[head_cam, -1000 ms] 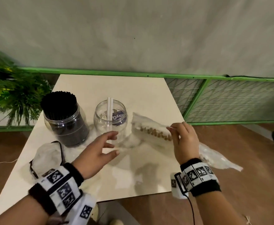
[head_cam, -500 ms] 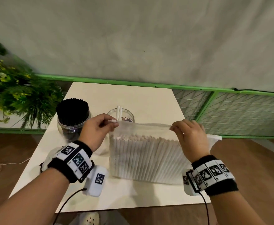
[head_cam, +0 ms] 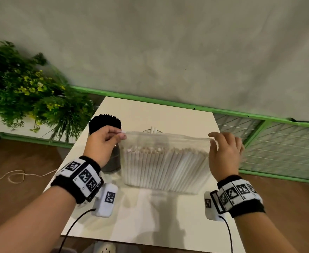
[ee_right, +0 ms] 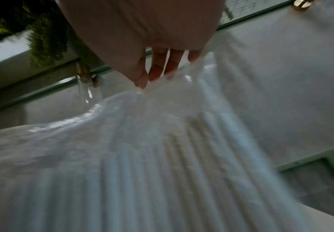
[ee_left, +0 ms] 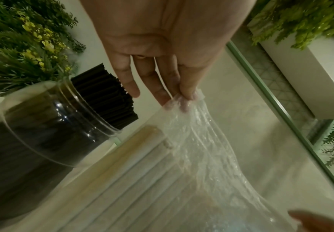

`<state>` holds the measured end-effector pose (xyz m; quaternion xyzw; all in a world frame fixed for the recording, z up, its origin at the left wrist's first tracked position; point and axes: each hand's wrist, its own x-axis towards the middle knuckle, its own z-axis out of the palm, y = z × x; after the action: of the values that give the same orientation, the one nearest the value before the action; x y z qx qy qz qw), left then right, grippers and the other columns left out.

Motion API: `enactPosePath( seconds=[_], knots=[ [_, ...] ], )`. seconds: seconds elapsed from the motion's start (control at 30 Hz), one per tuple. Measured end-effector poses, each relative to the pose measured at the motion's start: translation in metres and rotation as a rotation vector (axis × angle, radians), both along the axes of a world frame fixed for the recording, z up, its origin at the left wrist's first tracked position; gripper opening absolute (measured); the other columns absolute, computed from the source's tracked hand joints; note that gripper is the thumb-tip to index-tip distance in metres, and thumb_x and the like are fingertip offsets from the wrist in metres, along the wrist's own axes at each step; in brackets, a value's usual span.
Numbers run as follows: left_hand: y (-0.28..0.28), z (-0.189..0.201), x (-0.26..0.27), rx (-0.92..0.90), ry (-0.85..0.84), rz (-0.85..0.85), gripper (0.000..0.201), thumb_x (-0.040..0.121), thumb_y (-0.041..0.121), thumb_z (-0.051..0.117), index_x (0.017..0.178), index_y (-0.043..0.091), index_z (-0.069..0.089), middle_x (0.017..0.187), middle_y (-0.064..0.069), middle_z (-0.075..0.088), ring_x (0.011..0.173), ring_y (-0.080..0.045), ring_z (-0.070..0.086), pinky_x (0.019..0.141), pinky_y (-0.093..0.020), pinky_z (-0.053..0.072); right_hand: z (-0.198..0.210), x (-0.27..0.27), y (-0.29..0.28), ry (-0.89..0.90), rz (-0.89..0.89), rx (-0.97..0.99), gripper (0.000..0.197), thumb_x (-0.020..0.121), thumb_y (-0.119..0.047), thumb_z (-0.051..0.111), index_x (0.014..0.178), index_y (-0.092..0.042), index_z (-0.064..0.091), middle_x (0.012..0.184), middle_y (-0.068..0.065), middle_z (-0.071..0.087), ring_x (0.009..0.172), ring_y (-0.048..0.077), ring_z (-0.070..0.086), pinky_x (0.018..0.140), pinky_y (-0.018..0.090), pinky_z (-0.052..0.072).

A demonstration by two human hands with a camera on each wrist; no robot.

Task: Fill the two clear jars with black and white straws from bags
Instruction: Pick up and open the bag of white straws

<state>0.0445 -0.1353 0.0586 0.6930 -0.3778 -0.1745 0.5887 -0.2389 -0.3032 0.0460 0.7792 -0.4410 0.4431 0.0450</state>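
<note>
Now we hold a clear plastic bag [head_cam: 165, 161] of white straws [head_cam: 161, 168] upright at the middle of the frame, its bottom resting on the pale bench [head_cam: 150, 212]. Our left hand [head_cam: 102, 143] pinches the bag's upper left corner between thumb and fingertips, and the left wrist view shows that corner of film caught under the fingertips [ee_left: 187, 95]. Our right hand [head_cam: 224, 152] pinches the upper right corner, the thumb and fingers closed on the film, as the blurred right wrist view also shows. The top edge of the bag is stretched taut between the two hands.

Left of centre, partly behind our left hand, stands a clear jar [head_cam: 113, 159] packed with black straws [head_cam: 102, 121] whose ends rise above its mouth. Just behind the bag's top edge, at centre, we see the rim of a second clear jar [head_cam: 146, 131] with a couple of white straws sticking up from it.

A leafy green plant [head_cam: 27, 99] with small yellow flowers fills the upper left, and a green rail [head_cam: 168, 103] runs along the wall behind the bench.
</note>
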Motion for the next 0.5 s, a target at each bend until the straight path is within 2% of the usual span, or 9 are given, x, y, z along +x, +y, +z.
enactPosePath(
  seconds=[0.1, 0.2, 0.23, 0.3, 0.37, 0.43, 0.5],
  knots=[
    [0.004, 0.005, 0.001, 0.047, -0.119, 0.063, 0.008, 0.087, 0.019, 0.064, 0.082, 0.026, 0.065, 0.082, 0.010, 0.067, 0.077, -0.004, 0.060, 0.071, -0.015, 0.045, 0.016, 0.044, 0.021, -0.014, 0.207, -0.043, 0.023, 0.088, -0.021, 0.056, 0.108, -0.016, 0.065, 0.105, 0.005, 0.057, 0.101, 0.024, 0.044, 0.089, 0.038, 0.032],
    [0.006, 0.011, 0.000, 0.072, -0.149, 0.085, 0.004, 0.087, 0.022, 0.065, 0.087, 0.022, 0.069, 0.084, 0.005, 0.068, 0.076, -0.005, 0.059, 0.069, -0.016, 0.044, 0.027, 0.103, 0.049, 0.056, 0.499, -0.003, 0.026, 0.090, -0.030, 0.053, 0.110, -0.018, 0.065, 0.109, 0.002, 0.060, 0.105, 0.023, 0.048, 0.094, 0.037, 0.032],
    [0.005, 0.012, -0.001, 0.065, -0.108, 0.077, 0.004, 0.086, 0.020, 0.066, 0.087, 0.019, 0.069, 0.083, -0.001, 0.069, 0.072, -0.008, 0.059, 0.070, -0.019, 0.047, 0.029, 0.122, 0.055, 0.085, 0.562, 0.037, 0.028, 0.090, -0.033, 0.053, 0.111, -0.020, 0.066, 0.110, 0.001, 0.062, 0.106, 0.022, 0.049, 0.096, 0.037, 0.031],
    [0.005, 0.013, -0.001, 0.043, -0.014, 0.050, 0.004, 0.084, 0.017, 0.068, 0.086, 0.015, 0.070, 0.082, -0.011, 0.070, 0.070, -0.016, 0.061, 0.075, -0.034, 0.055, 0.031, 0.152, 0.063, 0.151, 0.640, 0.137, 0.030, 0.089, -0.037, 0.056, 0.112, -0.023, 0.067, 0.109, -0.002, 0.065, 0.105, 0.022, 0.052, 0.099, 0.037, 0.029],
    [0.008, 0.014, 0.000, 0.034, 0.009, 0.032, 0.002, 0.084, 0.017, 0.069, 0.084, 0.017, 0.070, 0.081, -0.011, 0.070, 0.072, -0.022, 0.063, 0.080, -0.042, 0.056, 0.032, 0.169, 0.066, 0.184, 0.688, 0.230, 0.022, 0.089, -0.034, 0.061, 0.106, -0.025, 0.070, 0.101, -0.004, 0.069, 0.098, 0.022, 0.057, 0.101, 0.042, 0.032],
    [0.010, 0.014, 0.000, 0.038, 0.000, 0.026, 0.004, 0.086, 0.017, 0.067, 0.083, 0.019, 0.069, 0.080, -0.009, 0.070, 0.074, -0.026, 0.064, 0.081, -0.040, 0.055, 0.033, 0.175, 0.067, 0.167, 0.721, 0.263, 0.014, 0.089, -0.030, 0.062, 0.096, -0.024, 0.073, 0.092, -0.005, 0.071, 0.089, 0.021, 0.060, 0.098, 0.045, 0.036],
    [0.010, 0.013, 0.000, 0.061, -0.060, 0.013, 0.011, 0.089, 0.016, 0.062, 0.080, 0.022, 0.065, 0.078, -0.008, 0.067, 0.072, -0.020, 0.061, 0.074, -0.026, 0.051, 0.032, 0.177, 0.067, 0.177, 0.729, 0.229, 0.016, 0.089, -0.028, 0.058, 0.090, -0.022, 0.073, 0.088, -0.005, 0.071, 0.084, 0.021, 0.062, 0.096, 0.045, 0.038]
  ],
)
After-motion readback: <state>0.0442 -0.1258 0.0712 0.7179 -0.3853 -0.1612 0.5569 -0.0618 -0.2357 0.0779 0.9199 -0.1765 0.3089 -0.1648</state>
